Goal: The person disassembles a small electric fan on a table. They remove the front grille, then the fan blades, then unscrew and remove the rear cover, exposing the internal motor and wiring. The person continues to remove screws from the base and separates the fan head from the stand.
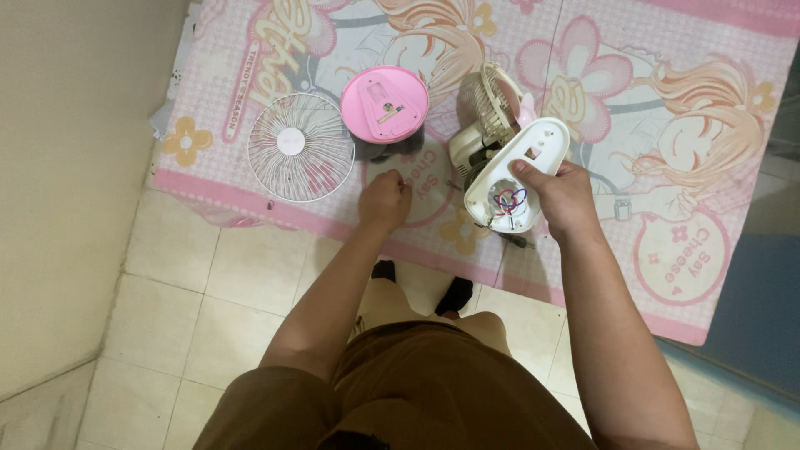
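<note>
The right hand grips the cream fan base, fingers wrapped round its rim, coloured wires showing inside. The left hand is curled shut just beside it; I cannot tell what it pinches. Beyond its fingers stand a pink round cover and a white wire grille on the cartoon mat.

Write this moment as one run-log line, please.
right hand: holds open white fan base | left hand: closed, on mat | wire grille: apart
</note>
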